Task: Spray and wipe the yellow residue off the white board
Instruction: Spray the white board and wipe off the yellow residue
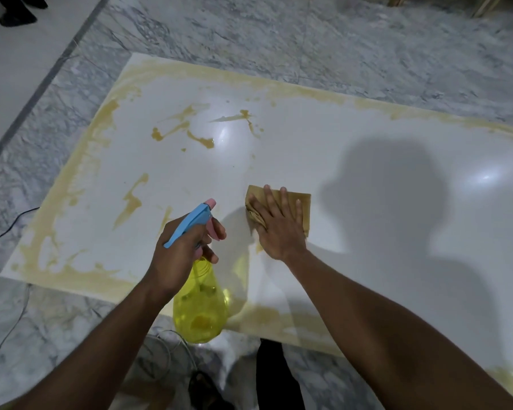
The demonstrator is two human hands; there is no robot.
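A large white board [323,155] lies flat on the marble floor. Yellow residue [187,128] streaks its middle left, and a yellow band runs along its edges. My left hand [181,255] grips a yellow spray bottle [200,312] with a blue and pink trigger head, held above the board's near edge with the nozzle pointing away from me. My right hand [279,226] lies flat, fingers spread, pressing a folded tan cloth [296,205] onto the board near its centre.
Grey-veined marble floor [338,39] surrounds the board. A black cable [9,226] lies at the left, thin wires [166,353] near my feet. Someone's dark shoes [18,13] stand far top left. Wooden legs [486,4] show at top right. My shadow falls across the board's right half.
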